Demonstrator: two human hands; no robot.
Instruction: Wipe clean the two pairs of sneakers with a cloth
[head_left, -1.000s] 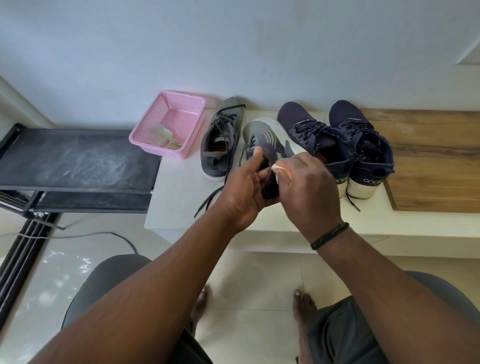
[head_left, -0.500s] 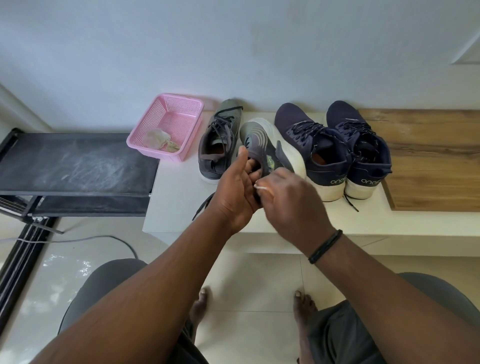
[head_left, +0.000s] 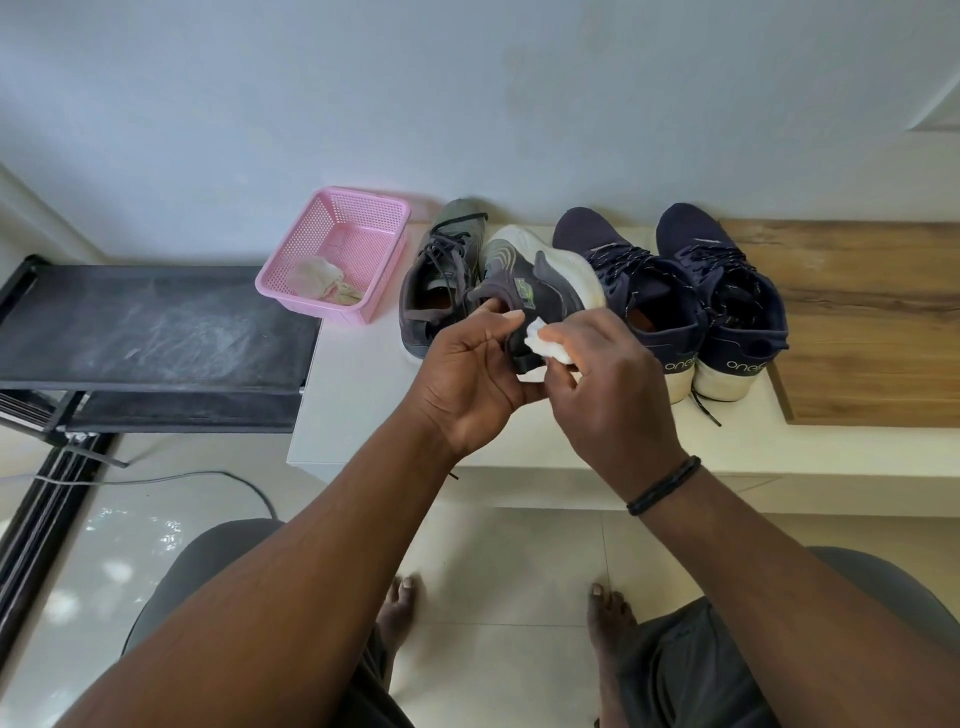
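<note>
Your left hand (head_left: 475, 374) grips heel of grey sneaker (head_left: 535, 291), tipped on side, lifted off white ledge (head_left: 358, 405). Your right hand (head_left: 605, 384) pinches small white cloth (head_left: 540, 345) against shoe's side near heel. Risk, as judged: cloth wad small, may slip from pinch; loose heel grip could let shoe twist or drop. Behind: other grey sneaker (head_left: 441, 280) upright, navy pair (head_left: 675, 301) just beside, likely unwiped. Pink basket (head_left: 337, 254) holds another rag (head_left: 322, 280).

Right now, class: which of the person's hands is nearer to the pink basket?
Left. The left hand holds the grey sneaker on the side toward the pink basket; the right hand, pinching the white cloth, lies beyond it, toward the navy sneakers.
</note>
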